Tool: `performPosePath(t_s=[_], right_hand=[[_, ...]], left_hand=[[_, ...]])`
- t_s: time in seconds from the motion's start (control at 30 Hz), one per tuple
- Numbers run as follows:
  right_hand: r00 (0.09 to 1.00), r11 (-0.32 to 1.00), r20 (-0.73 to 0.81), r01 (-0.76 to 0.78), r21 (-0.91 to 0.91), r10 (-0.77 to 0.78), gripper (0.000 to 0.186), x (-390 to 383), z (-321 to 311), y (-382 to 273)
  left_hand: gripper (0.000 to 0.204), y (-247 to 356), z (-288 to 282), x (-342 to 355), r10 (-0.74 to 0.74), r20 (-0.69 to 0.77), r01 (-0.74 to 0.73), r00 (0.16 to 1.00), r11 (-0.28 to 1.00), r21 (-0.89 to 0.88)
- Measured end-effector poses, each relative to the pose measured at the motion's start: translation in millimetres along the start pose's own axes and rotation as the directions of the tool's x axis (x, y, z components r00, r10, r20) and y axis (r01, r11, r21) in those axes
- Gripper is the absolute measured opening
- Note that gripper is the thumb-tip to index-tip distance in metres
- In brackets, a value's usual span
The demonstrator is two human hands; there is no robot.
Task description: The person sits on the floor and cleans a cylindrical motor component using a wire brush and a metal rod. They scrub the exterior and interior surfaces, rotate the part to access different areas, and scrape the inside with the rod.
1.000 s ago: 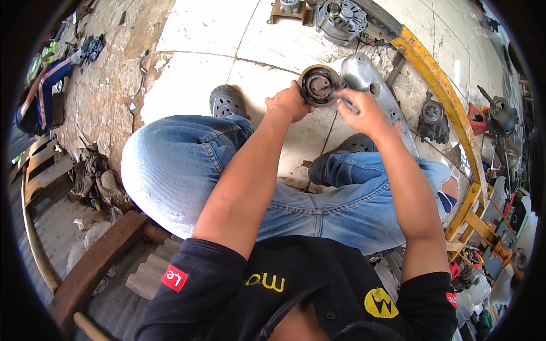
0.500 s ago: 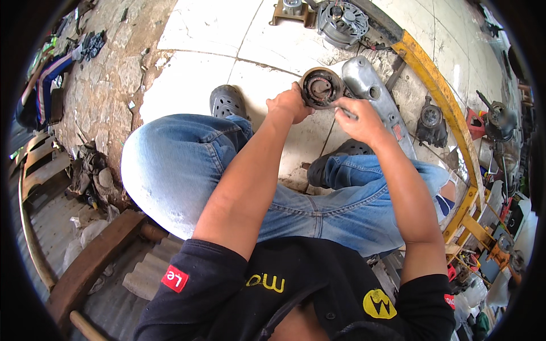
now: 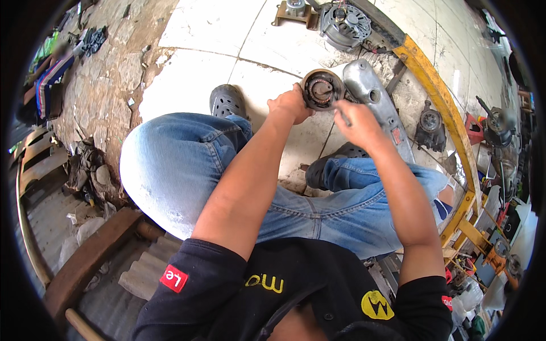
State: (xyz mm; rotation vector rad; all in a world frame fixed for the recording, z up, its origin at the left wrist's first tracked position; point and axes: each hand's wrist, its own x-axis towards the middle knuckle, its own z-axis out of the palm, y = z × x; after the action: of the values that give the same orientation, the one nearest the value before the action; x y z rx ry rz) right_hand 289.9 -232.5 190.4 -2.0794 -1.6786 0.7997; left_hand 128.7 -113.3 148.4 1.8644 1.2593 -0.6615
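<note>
My left hand [image 3: 291, 104] is closed round the near left side of a round metal motor housing [image 3: 307, 79]. The housing's open end faces up, and dark parts with a ring of copper-coloured windings [image 3: 320, 91] show inside. At its right rim is my right hand [image 3: 359, 124], fingers closed on a slim grey tool [image 3: 345, 118]. Most of the tool is covered by the fingers, so its kind and tip cannot be made out. Just right of the housing lies a long silver metal cover [image 3: 371, 91], with my right wrist close to its near edge.
An alternator [image 3: 345, 25] and a brown bracketed part [image 3: 294, 14] stand on the white tiles beyond. A yellow metal frame [image 3: 438, 82] curves along the right, with a dark machine part [image 3: 429, 126] inside it. My shoes [image 3: 228, 101] flank the work. A person sits far left.
My right hand has shifted slightly right and down, and the slim tool has tilted. My left hand and the housing stay almost in place.
</note>
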Motion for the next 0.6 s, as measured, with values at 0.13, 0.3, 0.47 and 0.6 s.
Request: performPosePath(t_s=[0.13, 0.3, 0.47, 0.6], right_hand=[[0.999, 0.997, -0.010, -0.047, 0.066, 0.048, 0.030, 3.9, -10.2, -4.9], [0.994, 0.986, 0.005, -0.112, 0.122, 0.113, 0.029, 4.5, -7.7, -9.3], [0.988, 0.973, -0.042, -0.138, 0.187, 0.148, 0.031, 5.5, -10.1, -10.1], [0.973, 0.951, 0.085, -0.226, 0.210, 0.213, 0.031, 7.5, -8.4, -8.7]], left_hand=[[0.083, -1.7, 4.4, 0.0, 0.005, -0.049, -0.005, 0.999, 1.000, 0.007], [0.085, -2.7, 5.7, 3.4, 0.009, -0.034, -0.009, 0.999, 1.000, -0.003], [0.083, -1.7, 7.8, 3.4, 0.013, -0.049, -0.013, 0.999, 1.000, -0.008], [0.082, 0.6, 4.4, 4.0, 0.002, -0.024, -0.002, 1.000, 1.000, -0.007]])
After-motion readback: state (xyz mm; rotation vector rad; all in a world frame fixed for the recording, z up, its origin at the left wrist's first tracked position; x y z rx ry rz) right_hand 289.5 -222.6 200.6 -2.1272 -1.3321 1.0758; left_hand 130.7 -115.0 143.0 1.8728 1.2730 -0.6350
